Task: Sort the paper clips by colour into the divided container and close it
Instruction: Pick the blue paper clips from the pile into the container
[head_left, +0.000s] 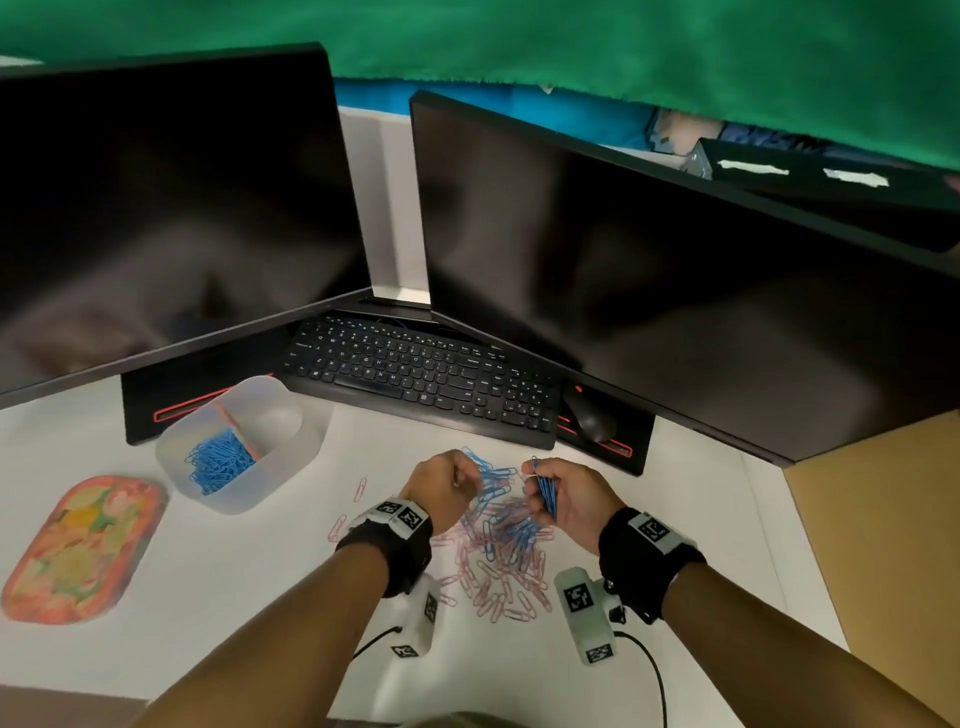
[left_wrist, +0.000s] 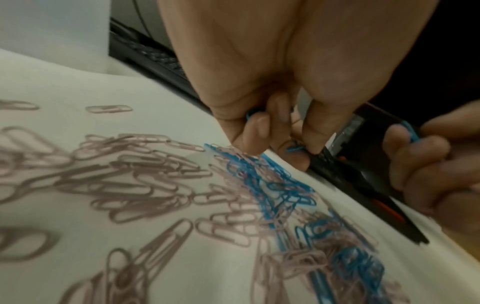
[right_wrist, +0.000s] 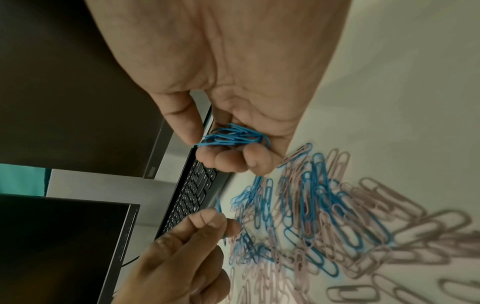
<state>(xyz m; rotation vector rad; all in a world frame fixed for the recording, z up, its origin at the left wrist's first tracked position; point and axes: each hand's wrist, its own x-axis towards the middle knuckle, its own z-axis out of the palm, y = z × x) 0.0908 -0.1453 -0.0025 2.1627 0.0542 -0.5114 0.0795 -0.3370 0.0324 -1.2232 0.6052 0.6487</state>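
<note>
a white worktop (head_left: 249, 597) carries two dark monitors, one on the left (head_left: 171, 208) and one on the right (head_left: 649, 270), angled toward each other, with a black keyboard (head_left: 421, 379) and a mouse (head_left: 592, 418) under them and a green cloth (head_left: 571, 47) hanging above. the divided container (head_left: 244, 447) stands far left of the hands, blue clips (head_left: 221, 460) in its near compartment; its floral lid (head_left: 78, 545) lies flat, further left and nearer. a mixed pile of pink and blue paper clips (head_left: 498, 545) lies in the middle, a few pink ones strayed to its left. both forearms reach in from the near edge, hands raised just above the pile's far end. the left hand (head_left: 441, 486) has its fingers curled, its grip pinched on a few blue clips (left_wrist: 294, 148). the right hand (head_left: 563, 499) is closed round a bundle of blue clips (right_wrist: 233, 135), thumb on top.
</note>
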